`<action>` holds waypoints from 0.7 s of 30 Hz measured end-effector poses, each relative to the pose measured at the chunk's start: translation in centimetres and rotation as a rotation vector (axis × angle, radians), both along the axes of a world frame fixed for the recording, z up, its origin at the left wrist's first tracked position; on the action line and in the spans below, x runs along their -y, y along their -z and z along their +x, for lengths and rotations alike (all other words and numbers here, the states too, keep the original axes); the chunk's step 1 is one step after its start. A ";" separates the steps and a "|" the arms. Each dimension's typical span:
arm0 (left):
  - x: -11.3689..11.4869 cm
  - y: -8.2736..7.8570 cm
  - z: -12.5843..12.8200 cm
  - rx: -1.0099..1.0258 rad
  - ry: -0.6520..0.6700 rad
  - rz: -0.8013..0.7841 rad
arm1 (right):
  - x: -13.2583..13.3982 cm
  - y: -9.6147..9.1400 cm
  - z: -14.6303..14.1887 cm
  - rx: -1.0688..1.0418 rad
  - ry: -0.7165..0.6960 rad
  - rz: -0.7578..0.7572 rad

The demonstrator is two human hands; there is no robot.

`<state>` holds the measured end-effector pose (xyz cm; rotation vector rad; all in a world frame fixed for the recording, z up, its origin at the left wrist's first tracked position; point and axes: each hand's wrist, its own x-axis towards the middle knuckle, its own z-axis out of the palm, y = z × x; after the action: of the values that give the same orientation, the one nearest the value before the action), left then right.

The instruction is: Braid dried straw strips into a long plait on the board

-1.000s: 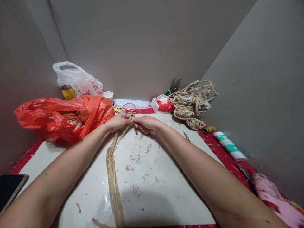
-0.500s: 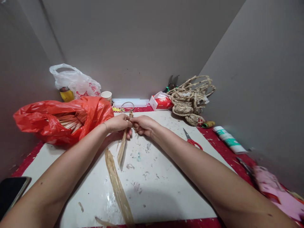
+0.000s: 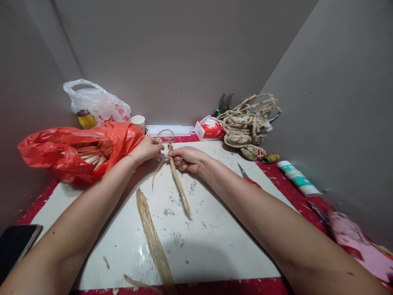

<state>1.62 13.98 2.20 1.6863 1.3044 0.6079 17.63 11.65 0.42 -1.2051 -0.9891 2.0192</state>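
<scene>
Right hand [image 3: 188, 159] pinches a knotted strand [image 3: 170, 146] below a thin ring [image 3: 166, 130]

From my head view, the strand lies toward the far side of the white board [image 3: 211, 250], its top at the ring. The right thumb and fingers close on it and cover the spot where a long tan tail [image 3: 181, 189] emerges, so I can't see how they join. A narrower strip [image 3: 157, 171] hangs just left of that tail.

The left hand [image 3: 147, 150] is beside the ring, fingers curled; I can't tell whether it grips anything.

A loose broad strip [image 3: 152, 233] lies nearer me, running out at the bottom edge. My right forearm hides part of the scissors' [image 3: 244, 173] red handles. At left, the dark phone [image 3: 16, 246] is cut off by the frame. The red bag [image 3: 55, 151] covers most of its bundle [image 3: 93, 153].
</scene>
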 end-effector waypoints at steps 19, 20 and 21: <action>0.6 1.9 1.4 0.378 0.101 -0.387 | 0.3 -0.6 1.2 0.516 -0.136 0.413; 0.6 2.0 1.4 0.388 0.089 -0.393 | 0.3 -0.6 1.1 0.545 -0.135 0.430; 0.6 2.0 1.4 0.396 0.074 -0.395 | 0.4 -0.7 1.0 0.572 -0.136 0.447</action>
<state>3.04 13.40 0.19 1.2117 0.9943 0.5622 18.62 11.22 1.11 -1.5100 -1.7258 1.4365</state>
